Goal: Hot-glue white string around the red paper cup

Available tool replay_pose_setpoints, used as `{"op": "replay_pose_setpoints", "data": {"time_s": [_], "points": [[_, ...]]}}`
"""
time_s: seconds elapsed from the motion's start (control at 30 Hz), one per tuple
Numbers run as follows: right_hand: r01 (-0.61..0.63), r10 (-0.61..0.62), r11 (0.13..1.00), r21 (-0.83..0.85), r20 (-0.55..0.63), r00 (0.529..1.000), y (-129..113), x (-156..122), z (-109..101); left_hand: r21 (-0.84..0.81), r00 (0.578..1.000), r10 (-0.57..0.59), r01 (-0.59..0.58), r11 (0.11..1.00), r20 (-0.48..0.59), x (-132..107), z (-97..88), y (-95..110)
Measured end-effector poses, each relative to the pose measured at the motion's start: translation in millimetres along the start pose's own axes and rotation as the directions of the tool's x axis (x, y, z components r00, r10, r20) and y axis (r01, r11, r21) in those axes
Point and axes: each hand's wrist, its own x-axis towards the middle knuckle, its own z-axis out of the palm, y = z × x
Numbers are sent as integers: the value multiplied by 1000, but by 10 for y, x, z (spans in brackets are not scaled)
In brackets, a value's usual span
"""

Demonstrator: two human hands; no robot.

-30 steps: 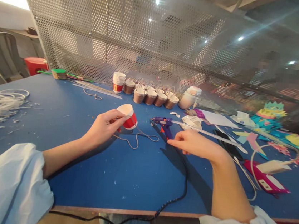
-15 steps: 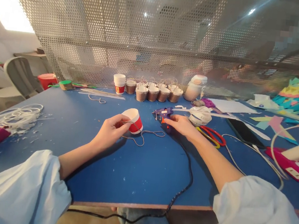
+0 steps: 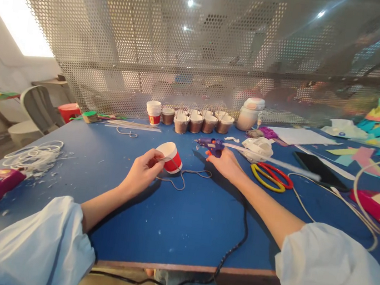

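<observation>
My left hand (image 3: 143,170) is closed on the near rim of a red and white paper cup (image 3: 175,160), which tilts on the blue table. A thin grey string (image 3: 183,181) runs from those fingers across the cup and lies in loops beside it. To the right, my right hand (image 3: 225,166) is wrapped round the handle of a purple and orange hot glue gun (image 3: 210,143). A long translucent glue stick (image 3: 273,161) sticks out of its back. The nozzle points left, a little above and apart from the cup.
Several brown-wrapped cups (image 3: 195,124) stand behind, beside stacked paper cups (image 3: 153,113) and a lidded jar (image 3: 250,115). Red and yellow scissors (image 3: 271,177), a phone (image 3: 322,170) and a white roll (image 3: 257,149) lie right. A black cord (image 3: 238,244) crosses the front edge.
My right hand has raised the glue gun off the table, and its glue stick now slants down to the right. The left hand keeps its hold on the cup. The view has shifted slightly.
</observation>
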Motion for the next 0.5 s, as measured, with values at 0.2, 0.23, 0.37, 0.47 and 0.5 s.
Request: {"op": "replay_pose_setpoints", "data": {"time_s": [0.2, 0.23, 0.37, 0.47, 0.5], "points": [[158, -167, 974, 160, 41, 985, -309, -396, 31, -1, 999, 7, -7, 1000, -43, 54, -34, -11], [185, -193, 968, 171, 32, 981, -340, -460, 50, 2, 999, 7, -7, 1000, -48, 59, -36, -8], [304, -323, 932, 196, 73, 944, -397, -620, 134, 28, 998, 14, -13, 1000, -64, 60, -44, 5], [383, -411, 899, 211, 106, 905, -404, -656, 174, 28, 998, 15, -13, 1000, -63, 55, -40, 12], [398, -425, 893, 212, 106, 899, -405, -660, 181, 25, 998, 15, -14, 1000, -63, 54, -36, 14]]}}
